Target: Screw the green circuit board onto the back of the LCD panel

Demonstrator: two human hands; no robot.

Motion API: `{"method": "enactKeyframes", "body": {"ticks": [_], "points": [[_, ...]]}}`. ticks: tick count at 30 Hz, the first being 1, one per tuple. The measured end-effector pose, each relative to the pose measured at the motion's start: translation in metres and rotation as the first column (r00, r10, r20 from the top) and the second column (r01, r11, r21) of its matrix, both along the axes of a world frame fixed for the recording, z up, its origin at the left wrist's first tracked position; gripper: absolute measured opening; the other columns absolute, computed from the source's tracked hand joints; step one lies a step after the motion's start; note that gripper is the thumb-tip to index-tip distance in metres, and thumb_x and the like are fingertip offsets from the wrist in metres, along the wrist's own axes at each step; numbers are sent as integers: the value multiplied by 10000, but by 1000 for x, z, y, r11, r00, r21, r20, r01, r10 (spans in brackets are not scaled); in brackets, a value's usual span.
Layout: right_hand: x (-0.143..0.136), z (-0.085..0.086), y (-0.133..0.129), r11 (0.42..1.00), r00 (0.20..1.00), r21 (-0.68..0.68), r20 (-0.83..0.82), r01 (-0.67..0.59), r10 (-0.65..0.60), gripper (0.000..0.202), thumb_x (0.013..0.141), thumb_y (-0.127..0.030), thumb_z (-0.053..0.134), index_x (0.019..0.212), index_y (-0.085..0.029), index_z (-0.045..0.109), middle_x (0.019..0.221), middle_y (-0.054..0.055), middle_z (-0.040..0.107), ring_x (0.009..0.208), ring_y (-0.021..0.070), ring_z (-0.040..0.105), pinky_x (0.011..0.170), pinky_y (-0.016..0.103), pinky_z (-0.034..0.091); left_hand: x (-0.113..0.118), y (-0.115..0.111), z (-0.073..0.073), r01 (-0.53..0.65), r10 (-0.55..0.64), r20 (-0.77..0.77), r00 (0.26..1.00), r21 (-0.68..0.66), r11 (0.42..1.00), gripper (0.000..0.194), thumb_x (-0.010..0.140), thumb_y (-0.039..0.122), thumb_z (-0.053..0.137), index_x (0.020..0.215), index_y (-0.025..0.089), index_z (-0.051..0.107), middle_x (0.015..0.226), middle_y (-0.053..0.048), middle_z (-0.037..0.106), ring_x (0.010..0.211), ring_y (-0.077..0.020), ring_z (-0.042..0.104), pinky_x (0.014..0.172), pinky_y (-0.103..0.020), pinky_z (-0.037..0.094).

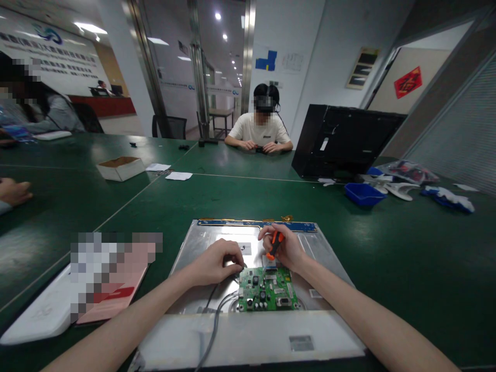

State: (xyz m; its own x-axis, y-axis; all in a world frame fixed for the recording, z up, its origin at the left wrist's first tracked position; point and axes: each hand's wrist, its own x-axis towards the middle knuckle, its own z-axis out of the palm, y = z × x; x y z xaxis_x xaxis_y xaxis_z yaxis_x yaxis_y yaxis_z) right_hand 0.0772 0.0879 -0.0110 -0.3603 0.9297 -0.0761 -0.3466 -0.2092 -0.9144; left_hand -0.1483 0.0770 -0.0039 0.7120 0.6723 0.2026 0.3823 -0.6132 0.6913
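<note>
A flat metal panel (310,258) lies on the green table, with a green circuit board (267,290) on it. Along the panel's far edge runs a narrow blue board (302,226). My right hand (289,249) is closed around an orange and black screwdriver (275,245), just beyond the circuit board. My left hand (226,261) is at the board's far left corner, fingers bent together; what they pinch, if anything, is too small to make out. Grey cables (215,330) run from the board's left side toward the panel's near edge.
Papers and a pink sheet (120,294) lie left of the panel. Farther off are a white box (121,168), a blue tray (364,194), gloves (447,199) and a large black monitor (344,142). One person sits opposite; another person's hand (14,191) rests at the left.
</note>
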Motion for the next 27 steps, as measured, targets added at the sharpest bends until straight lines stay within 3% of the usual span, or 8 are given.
{"method": "enactKeyframes", "body": {"ticks": [10, 14, 21, 27], "points": [[2, -1, 3, 1000, 1000, -21, -25, -7, 6, 436, 803, -543, 516, 720, -142, 665, 439, -34, 485, 354, 94, 405, 380, 223, 307, -2, -11, -2, -20, 23, -22, 999, 137, 990, 111, 854, 121, 568, 849, 176, 665, 828, -37, 619, 775, -163, 551, 696, -274, 401], [2, 1, 2, 999, 999, -33, -40, -7, 6, 436, 804, -538, 527, 728, -132, 668, 431, -27, 488, 354, 91, 398, 364, 212, 274, -3, -9, -2, -27, 28, -7, 1000, 68, 997, 105, 868, 142, 570, 814, 168, 657, 783, -24, 623, 725, -145, 549, 671, -260, 399], [2, 4, 3, 993, 993, -112, -104, 38, -50, 447, 793, -579, 557, 701, -150, 643, 385, -63, 423, 310, 48, 209, 327, 193, 183, -3, -6, -2, -62, 61, -16, 998, -42, 997, 75, 838, 159, 600, 823, 168, 673, 787, -17, 651, 725, -142, 559, 660, -250, 411], [9, 11, 6, 982, 973, -114, -156, 151, -168, 438, 772, -606, 578, 726, -174, 634, 517, -16, 512, 427, 89, 406, 376, 197, 277, -2, -8, 2, -54, 54, -2, 999, -52, 997, 81, 827, 150, 608, 825, 170, 686, 797, -24, 653, 733, -145, 569, 673, -255, 428]]}}
